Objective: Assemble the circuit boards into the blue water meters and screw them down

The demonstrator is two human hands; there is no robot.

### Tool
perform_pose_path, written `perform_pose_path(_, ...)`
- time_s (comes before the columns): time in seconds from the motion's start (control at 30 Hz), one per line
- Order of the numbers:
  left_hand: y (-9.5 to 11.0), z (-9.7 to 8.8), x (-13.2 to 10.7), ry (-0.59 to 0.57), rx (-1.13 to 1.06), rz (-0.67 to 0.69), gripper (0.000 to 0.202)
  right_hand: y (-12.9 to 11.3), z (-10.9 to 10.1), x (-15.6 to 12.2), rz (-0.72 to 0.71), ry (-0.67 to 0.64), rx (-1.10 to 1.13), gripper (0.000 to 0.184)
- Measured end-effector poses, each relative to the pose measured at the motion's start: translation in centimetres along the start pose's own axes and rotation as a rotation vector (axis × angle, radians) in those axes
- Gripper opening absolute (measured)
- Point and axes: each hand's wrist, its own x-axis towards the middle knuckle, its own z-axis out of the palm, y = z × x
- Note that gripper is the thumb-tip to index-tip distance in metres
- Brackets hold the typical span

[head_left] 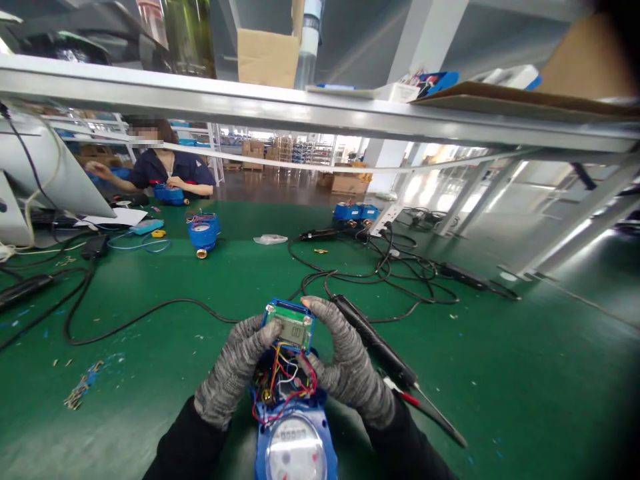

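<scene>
A small green circuit board with an LCD screen point(299, 335), set in a blue frame, is held tilted up over an opened blue water meter point(296, 443). My left hand point(231, 367), in a grey knit glove, grips the board's left side, its thumb over the screen. With the same kind of glove on, my right hand point(350, 367) has its fingers at the board's upper right corner and right side. Red, yellow and white wires point(286, 373) run from the board into the meter's open housing. The meter's round dial faces up at the bottom edge.
Right of my hands lie a black electric screwdriver point(375, 340) and a red-and-black hand tool point(435, 417). Tangled black cables point(350, 272) cross the green bench. Further back stand another blue meter point(203, 232) and a power strip point(386, 217). A co-worker point(173, 167) sits opposite; a shelf point(300, 107) spans overhead.
</scene>
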Motion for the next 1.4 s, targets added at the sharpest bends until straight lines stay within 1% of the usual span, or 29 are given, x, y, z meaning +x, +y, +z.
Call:
perform_pose_path(0.1, -0.2, 0.1, -0.4, 0.045, 0.029, 0.01, 0.028, 0.2, 0.1, -0.6, 0.053, -0.062, -0.009, 0.077)
perform_pose_path(0.17, 0.1, 0.2, -0.8, 0.049, 0.03, 0.008, 0.028, 0.0, 0.0, -0.9, 0.082, -0.065, 0.006, 0.077)
perform_pose_path(0.23, 0.5, 0.3, -1.2, -0.005, 0.024, -0.009, 0.031, -0.3, 0.1, -1.0, 0.108, -0.023, 0.07, 0.074)
perform_pose_path(0.33, 1.1, 0.3, -1.6, -0.131, 0.026, -0.041, 0.036, -0.8, 0.5, -1.0, 0.162, 0.024, 0.228, 0.067)
perform_pose_path(0.4, 1.5, 0.2, -1.8, -0.155, 0.048, -0.046, 0.035, -0.9, 0.7, -0.9, 0.19, 0.036, 0.305, 0.065)
perform_pose_path(0.5, 1.9, 0.2, -2.0, -0.155, 0.078, -0.053, 0.033, -1.0, 0.9, -1.0, 0.181, 0.051, 0.316, 0.065)
perform_pose_path(0.67, 2.2, -0.1, -2.4, -0.19, 0.054, -0.108, 0.031, -0.8, 0.8, -1.1, 0.139, 0.098, 0.247, 0.07)
perform_pose_path(0.8, 1.9, -0.3, -2.4, -0.199, 0.046, -0.108, 0.024, -0.8, 0.9, -1.1, 0.134, 0.129, 0.3, 0.067)
perform_pose_path(0.87, 1.6, -0.4, -2.3, -0.185, 0.069, -0.089, 0.023, -0.7, 1.0, -1.0, 0.15, 0.127, 0.352, 0.065)
perform_pose_path(0.93, 1.3, -0.5, -2.2, -0.14, 0.138, -0.053, 0.023, -0.7, 1.1, -1.0, 0.165, 0.129, 0.387, 0.064)
perform_pose_path(1.1, 0.0, -1.0, -1.9, 0.101, 0.509, 0.159, 0.027, -0.6, 1.3, -1.0, 0.213, 0.137, 0.511, 0.059)
perform_pose_path(1.2, -0.7, -1.5, -1.8, 0.182, 0.667, 0.222, 0.032, -0.5, 1.5, -0.9, 0.259, 0.124, 0.633, 0.058)
perform_pose_path(1.3, -0.8, -1.7, -1.6, 0.189, 0.689, 0.224, 0.035, -0.3, 1.7, -0.9, 0.277, 0.121, 0.703, 0.057)
perform_pose_path(1.33, -0.6, -1.7, -1.6, 0.153, 0.66, 0.204, 0.035, -0.3, 1.7, -0.9, 0.282, 0.122, 0.71, 0.056)
perform_pose_path(1.4, 0.0, -1.8, -1.6, 0.019, 0.547, 0.153, 0.036, -0.4, 1.8, -0.9, 0.297, 0.122, 0.725, 0.055)
